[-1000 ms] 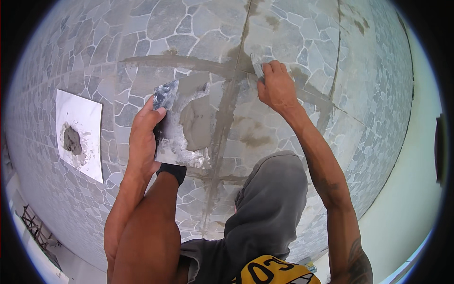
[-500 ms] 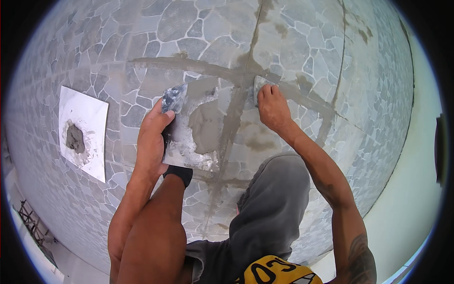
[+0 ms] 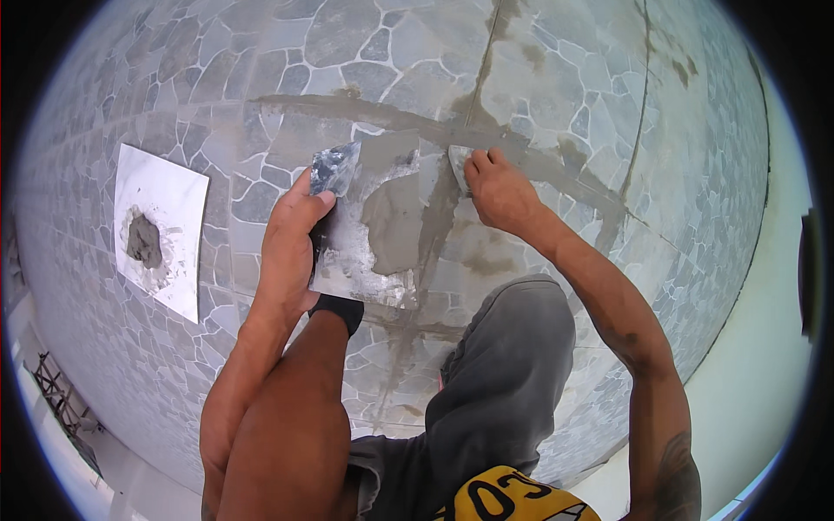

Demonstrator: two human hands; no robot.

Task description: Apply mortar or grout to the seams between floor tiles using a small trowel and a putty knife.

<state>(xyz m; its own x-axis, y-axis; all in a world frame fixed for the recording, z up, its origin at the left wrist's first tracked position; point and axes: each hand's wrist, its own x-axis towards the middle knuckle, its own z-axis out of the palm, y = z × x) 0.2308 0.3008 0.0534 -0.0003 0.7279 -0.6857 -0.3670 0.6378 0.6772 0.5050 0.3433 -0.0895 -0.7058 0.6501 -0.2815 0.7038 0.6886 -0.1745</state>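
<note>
My left hand (image 3: pixel 291 230) is closed round the left edge of a flat smeared metal plate (image 3: pixel 339 276), its thumb on top. A patch of wet grey mortar (image 3: pixel 393 230) is spread over the plate's right part. In my right hand (image 3: pixel 506 193) is a small flat scraper (image 3: pixel 458 165), gripped between fingers that partly hide it. Its blade is at the mortar-smeared joint (image 3: pixel 440 221) to the right of the plate, near where two joints cross. Whether the blade presses on the floor, I cannot tell.
A white tile (image 3: pixel 178 187) bearing a lump of grey mortar (image 3: pixel 144 241) lies at the left on the stone-patterned floor (image 3: pixel 343 35). More smeared mortar (image 3: pixel 347 108) follows the far joint. My bent legs (image 3: pixel 512 347) are close below the plate. A pale wall (image 3: pixel 738 347) borders the right.
My right hand has moved the scraper left across the floor, onto the joint beside the plate. The view has shifted slightly. My left hand still holds the plate in much the same place.
</note>
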